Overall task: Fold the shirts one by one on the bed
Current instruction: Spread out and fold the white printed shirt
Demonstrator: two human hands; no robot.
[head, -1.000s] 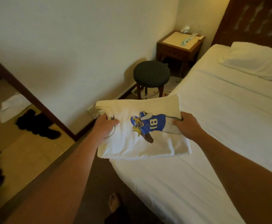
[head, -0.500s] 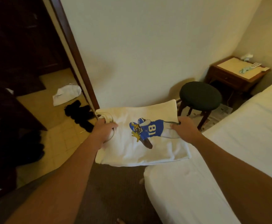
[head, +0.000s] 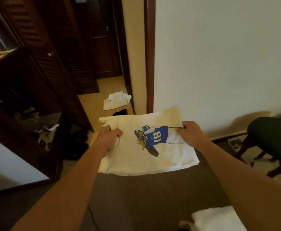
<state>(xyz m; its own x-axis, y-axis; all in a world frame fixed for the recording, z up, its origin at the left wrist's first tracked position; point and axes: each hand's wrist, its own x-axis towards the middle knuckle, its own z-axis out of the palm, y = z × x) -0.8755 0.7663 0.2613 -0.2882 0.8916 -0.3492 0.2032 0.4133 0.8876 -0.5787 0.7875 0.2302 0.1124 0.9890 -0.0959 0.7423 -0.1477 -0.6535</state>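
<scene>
Carrying a folded white T-shirt (head: 146, 147) flat in mid-air, at the centre of the view, above brown carpet (head: 144, 197). Printed on top: a cartoon football player in a blue jersey numbered 18. Left hand (head: 108, 139) at 9 o'clock of the shirt, fingers curled round the collar end, gripping the layers. Right hand (head: 192, 134) at 3 o'clock, thumb on top, pinching the far edge. Both arms stretched forward, hands well apart, fabric held taut enough to keep its rectangle.

Bed (head: 218, 219) showing only as a white corner at 5 o'clock, near the frame's bottom edge, apart from the shirt. Dark round stool (head: 273, 135) at 3 o'clock, by the wall. Dark wooden wardrobe (head: 28, 89) from 9 to 11 o'clock, shelves cluttered. White cloth (head: 116, 101) crumpled on the floor at 12 o'clock, in a doorway, just beside something dark, too small to identify.

Judging the step: moving a finished fold toward a resting place, probably not the bed, given the direction faced. Doing it well: keeping both grips level, keeping the layers pinched together so nothing slides open, lowering the near edge first, then releasing both hands together and smoothing flat. Risk: a sagging middle undoing the fold.
</scene>
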